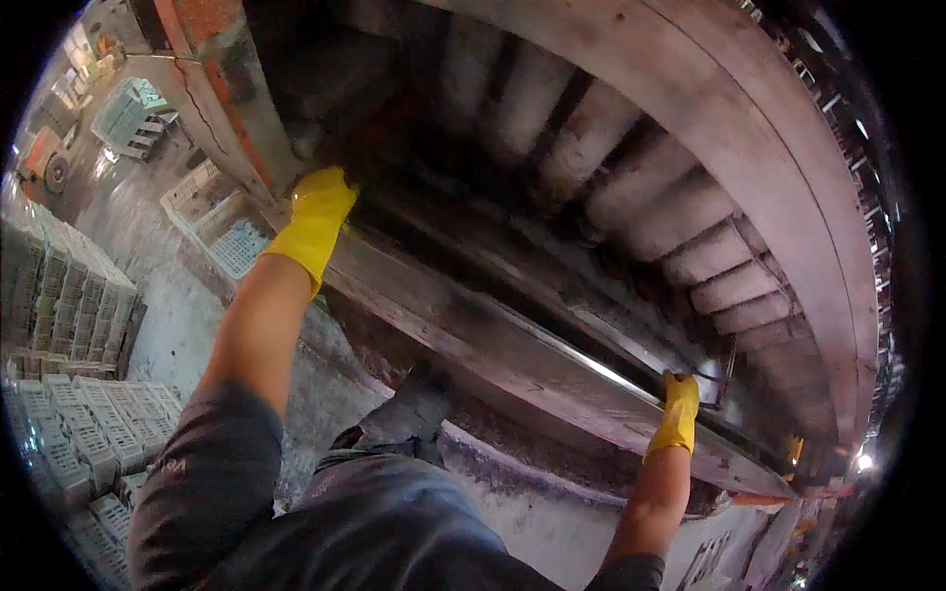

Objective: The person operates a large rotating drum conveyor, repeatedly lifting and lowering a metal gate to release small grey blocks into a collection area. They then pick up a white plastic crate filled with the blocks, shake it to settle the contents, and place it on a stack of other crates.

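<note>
Both my hands wear yellow rubber gloves and are set wide apart along a large machine with a row of thick pale rollers [591, 133]. A long dark metal piece with a shiny edge [601, 366] runs between them, just behind a broad metal ledge [473, 315]. My left hand [323, 202] is at its far left end beside an upright post; the fingers are closed, their tips hidden in the dark. My right hand [680, 402] has its fingers curled over the right end of the piece, by a bright corner.
Stacked pale plastic crates [74, 286] stand at the left, with more crates [89, 424] below. An open crate [217, 222] sits beside the post [232, 89]. A pale curved beam [729, 108] arches over the rollers. A small yellow thing [794, 451] shows at the far right.
</note>
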`<state>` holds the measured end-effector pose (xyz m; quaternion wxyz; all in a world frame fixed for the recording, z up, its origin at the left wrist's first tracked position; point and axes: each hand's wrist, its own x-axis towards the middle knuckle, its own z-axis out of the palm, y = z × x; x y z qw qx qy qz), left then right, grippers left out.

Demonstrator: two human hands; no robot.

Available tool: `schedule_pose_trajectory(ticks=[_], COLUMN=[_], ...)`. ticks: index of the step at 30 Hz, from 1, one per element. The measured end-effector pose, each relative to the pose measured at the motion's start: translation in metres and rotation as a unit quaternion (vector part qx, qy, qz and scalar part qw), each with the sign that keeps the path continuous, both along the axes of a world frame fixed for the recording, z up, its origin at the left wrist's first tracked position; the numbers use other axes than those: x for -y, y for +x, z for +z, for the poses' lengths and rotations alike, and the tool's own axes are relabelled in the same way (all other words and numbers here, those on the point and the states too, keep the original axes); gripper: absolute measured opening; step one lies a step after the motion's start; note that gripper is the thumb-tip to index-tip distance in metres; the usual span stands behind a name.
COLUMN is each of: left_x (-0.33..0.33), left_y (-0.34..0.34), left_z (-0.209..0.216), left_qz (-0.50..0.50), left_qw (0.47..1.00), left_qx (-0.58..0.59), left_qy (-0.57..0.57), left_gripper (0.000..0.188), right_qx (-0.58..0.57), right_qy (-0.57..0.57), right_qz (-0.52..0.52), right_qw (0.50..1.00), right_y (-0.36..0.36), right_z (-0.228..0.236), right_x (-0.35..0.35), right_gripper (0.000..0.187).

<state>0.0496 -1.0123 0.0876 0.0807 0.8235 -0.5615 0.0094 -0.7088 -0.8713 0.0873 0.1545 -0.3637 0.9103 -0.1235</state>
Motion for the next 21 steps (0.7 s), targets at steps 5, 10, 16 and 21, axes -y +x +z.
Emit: schedule_pose_trajectory(ticks=[5, 10, 16, 21], left_x=[-0.01, 0.006, 0.02, 0.016], left_y=[0.004, 0.001, -0.005, -0.006], left_z=[0.017, 0.011, 0.018, 0.035], left_qz=[0.019, -0.001, 0.005, 0.01], left_qw=[0.999, 0.999, 0.997, 0.994], left_qx=[-0.024, -0.031, -0.069, -0.08], left_qy=[0.032, -0.012, 0.041, 0.067], left_gripper=[0.05, 0.049, 0.054, 0.054], right_qx=[0.043, -0.134, -0.211, -0.165], right_qy=[0.045, 0.102, 0.119, 0.132], right_qz=[0.0, 0.056, 0.086, 0.052], right_qw=[0.998, 0.984, 0.966, 0.976], right_y=[0.003, -0.013, -0.039, -0.005], right_z=[-0.009, -0.002, -0.006, 0.011], right_x=[0.018, 0.018, 0.017, 0.025], right_gripper=[0.045, 0.045, 0.046, 0.044])
